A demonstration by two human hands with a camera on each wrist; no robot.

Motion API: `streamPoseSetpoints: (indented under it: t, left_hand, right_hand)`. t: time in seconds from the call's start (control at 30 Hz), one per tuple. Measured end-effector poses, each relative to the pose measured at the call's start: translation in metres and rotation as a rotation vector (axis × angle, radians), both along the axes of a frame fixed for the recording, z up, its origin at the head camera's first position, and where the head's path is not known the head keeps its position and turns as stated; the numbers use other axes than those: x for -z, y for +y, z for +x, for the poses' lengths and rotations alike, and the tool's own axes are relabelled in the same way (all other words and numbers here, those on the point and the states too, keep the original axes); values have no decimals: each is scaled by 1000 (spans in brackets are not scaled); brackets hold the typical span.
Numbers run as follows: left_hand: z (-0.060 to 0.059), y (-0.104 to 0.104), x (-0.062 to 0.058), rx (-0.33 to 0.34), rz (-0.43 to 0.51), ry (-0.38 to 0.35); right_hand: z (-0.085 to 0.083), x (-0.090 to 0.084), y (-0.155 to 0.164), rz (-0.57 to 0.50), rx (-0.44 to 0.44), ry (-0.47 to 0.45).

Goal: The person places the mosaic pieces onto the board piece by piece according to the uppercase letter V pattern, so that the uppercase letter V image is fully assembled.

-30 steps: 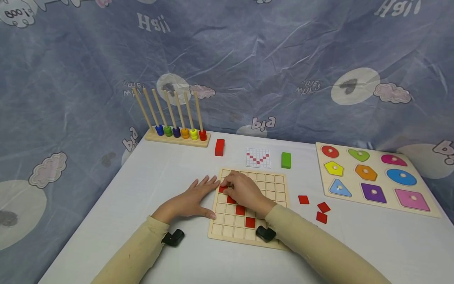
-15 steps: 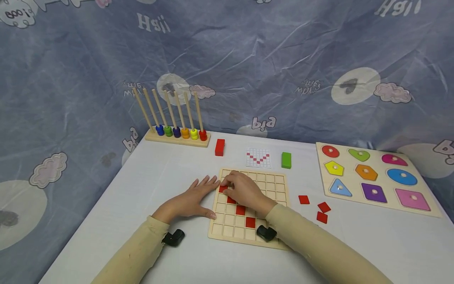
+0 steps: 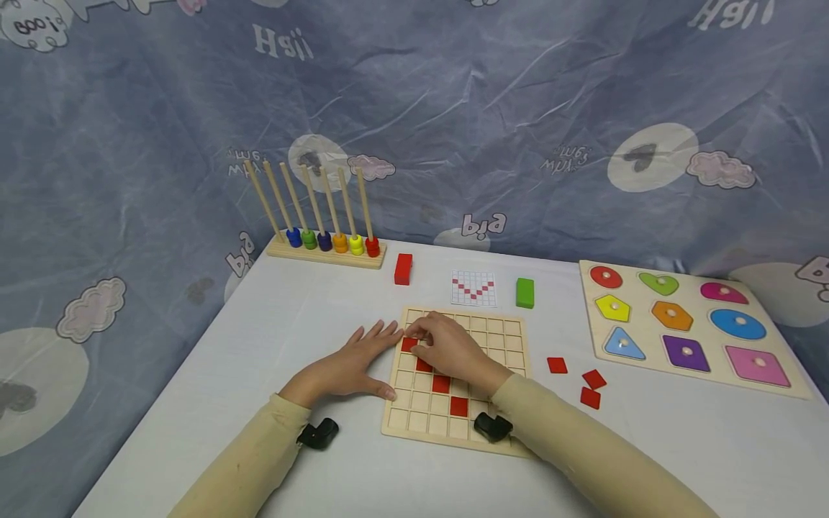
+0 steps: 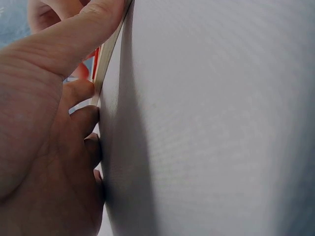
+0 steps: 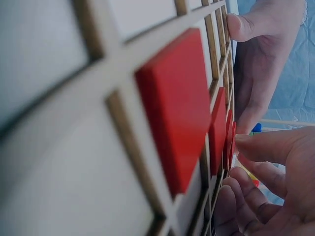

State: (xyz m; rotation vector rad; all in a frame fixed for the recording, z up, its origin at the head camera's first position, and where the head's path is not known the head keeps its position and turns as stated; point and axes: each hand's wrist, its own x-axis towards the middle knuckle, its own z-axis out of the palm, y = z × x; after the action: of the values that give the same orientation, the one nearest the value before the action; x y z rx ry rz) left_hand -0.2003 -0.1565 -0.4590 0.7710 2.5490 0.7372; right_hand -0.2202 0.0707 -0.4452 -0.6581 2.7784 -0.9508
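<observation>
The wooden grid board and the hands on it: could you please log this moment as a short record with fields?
board: wooden grid board on the white table
tiles placed: four red square tiles in a diagonal
left hand: flat against the board's left edge
right hand: fingertips on the top-left red tile
spare tiles: three loose red tiles to the board's right

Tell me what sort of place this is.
Probably a staged tabletop set for children's toy activities: a printed cloth backdrop, a grid board with red tiles, a shape puzzle and a bead rack.

The right hand (image 3: 450, 349) hides several grid board (image 3: 499, 338) cells (upper left).
</observation>
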Motion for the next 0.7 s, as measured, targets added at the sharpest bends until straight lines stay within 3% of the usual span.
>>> streamPoseSetpoints:
  t: [0.7]
  left_hand:
    - [0,1,-1,-4,0,-2]
  right_hand:
    - [12,-6,16,-57,-17,-6]
